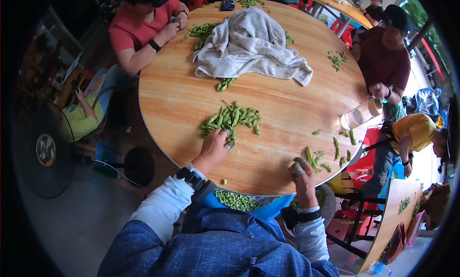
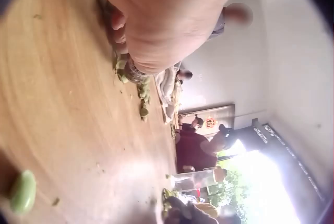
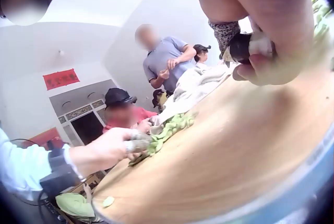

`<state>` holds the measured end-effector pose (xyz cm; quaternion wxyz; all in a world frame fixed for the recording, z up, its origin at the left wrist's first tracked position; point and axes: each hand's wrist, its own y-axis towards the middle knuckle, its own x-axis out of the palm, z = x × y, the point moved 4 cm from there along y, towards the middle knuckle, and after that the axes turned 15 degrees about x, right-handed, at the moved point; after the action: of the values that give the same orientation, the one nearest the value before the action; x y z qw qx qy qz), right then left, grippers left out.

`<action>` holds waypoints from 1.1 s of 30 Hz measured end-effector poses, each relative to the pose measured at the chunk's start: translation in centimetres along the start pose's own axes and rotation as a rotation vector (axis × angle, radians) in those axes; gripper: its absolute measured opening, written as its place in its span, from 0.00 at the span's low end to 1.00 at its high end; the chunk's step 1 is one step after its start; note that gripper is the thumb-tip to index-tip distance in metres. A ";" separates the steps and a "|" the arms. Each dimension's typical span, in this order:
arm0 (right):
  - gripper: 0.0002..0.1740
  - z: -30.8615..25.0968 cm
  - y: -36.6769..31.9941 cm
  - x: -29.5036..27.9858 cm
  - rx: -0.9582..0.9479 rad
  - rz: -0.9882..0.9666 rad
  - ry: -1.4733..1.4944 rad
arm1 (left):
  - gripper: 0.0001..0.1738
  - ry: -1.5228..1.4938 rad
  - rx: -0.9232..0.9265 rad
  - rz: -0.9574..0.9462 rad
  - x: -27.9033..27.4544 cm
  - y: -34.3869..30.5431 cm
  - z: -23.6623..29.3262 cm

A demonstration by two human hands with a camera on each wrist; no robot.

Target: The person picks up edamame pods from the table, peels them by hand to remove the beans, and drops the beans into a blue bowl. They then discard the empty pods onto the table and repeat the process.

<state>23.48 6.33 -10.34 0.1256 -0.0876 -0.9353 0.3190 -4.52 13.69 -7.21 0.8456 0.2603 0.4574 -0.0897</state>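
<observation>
A heap of green pods lies on the round wooden table. My left hand is at its near edge, grey wrapping on the fingertips, pinching at a pod between thumb and finger. In the right wrist view the left hand reaches into these pods. My right hand is curled just above the table's near right side, beside scattered pods. Up close, the right hand has speckled and silvery wrapping and a black piece at its fingers; whether that is worn or held, I cannot tell.
A pale towel covers a mound at the far side. A clear jug stands at the right edge. Below the near edge is a blue tub of green beans. One loose bean lies near me. People sit around the table.
</observation>
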 end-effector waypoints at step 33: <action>0.16 -0.5 -4.4 7.6 -0.063 -0.148 -0.268 | 0.08 -0.046 -0.104 -0.083 2.8 -1.8 2.2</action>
<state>16.00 5.01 -5.88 0.0198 0.0209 -0.9571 0.2884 -2.04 11.28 -9.16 0.8638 0.1949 0.4523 -0.1069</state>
